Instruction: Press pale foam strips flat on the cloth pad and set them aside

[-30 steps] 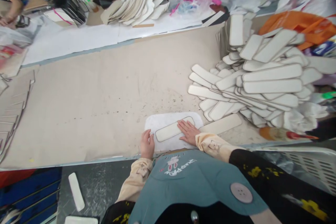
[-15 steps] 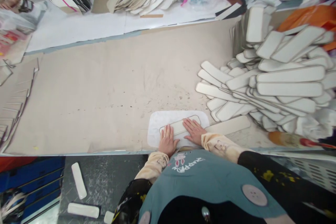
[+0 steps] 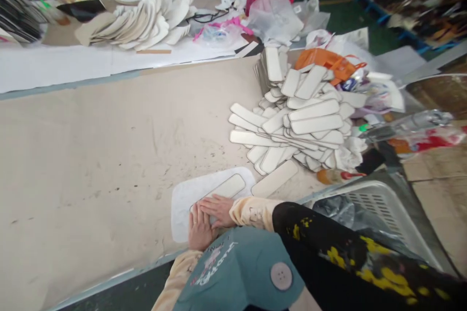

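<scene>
The head view looks forward and down across the worktable (image 3: 91,155).

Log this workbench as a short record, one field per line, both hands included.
Left hand: the left hand, flat, fingertips at the strip's left end
Right hand: the right hand, flat across the strip, fingers close to the left's
Under the hands: pale, dark-edged, round-ended strip
Beneath the strip: white round-cornered sheet
Right of the sheet: loose plain beige strip
Beyond: heaped pile of off-white, dark-edged strips
Bench surface: beige covering, dark-specked
</scene>
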`<state>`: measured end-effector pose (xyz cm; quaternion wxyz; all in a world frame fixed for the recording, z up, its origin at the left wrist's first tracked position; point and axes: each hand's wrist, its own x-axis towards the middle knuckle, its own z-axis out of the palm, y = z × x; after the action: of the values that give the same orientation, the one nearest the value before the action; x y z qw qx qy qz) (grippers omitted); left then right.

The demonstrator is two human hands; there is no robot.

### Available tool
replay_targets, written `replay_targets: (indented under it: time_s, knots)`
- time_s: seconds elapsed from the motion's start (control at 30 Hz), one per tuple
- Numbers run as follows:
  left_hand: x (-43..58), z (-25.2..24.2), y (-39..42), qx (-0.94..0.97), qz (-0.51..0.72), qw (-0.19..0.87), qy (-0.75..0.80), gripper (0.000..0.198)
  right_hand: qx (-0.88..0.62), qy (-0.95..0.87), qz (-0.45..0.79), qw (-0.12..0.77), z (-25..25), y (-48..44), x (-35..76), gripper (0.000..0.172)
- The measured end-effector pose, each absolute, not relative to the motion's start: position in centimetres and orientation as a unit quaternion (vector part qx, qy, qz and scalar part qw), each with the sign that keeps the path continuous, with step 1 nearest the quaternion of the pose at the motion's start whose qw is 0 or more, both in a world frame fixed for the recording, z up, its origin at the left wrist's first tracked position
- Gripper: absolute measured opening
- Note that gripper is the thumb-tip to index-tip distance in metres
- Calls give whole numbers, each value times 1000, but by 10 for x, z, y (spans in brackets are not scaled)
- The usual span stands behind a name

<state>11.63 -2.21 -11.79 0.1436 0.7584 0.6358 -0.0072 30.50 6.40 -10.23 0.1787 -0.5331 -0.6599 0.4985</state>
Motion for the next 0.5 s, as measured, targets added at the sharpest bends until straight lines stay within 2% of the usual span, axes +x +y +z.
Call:
replay_targets:
  time_s: [0.17,0.27,0.4,0.5]
  knots:
    - [119,-116,-24,754,13,121,645,74,-474,-726,488,102,-98,74,332,45]
    - [120,-122,-21,763,24,110,636,75,-408,-816,402,80,-93,91,360,48]
    - [119,-125,-16,761,7,114,638,74,-428,-850,298,68,-93,100,381,58]
    - [117,-113,-27,752,-19,154,640,81,-428,-868,240,73,-104,84,383,54]
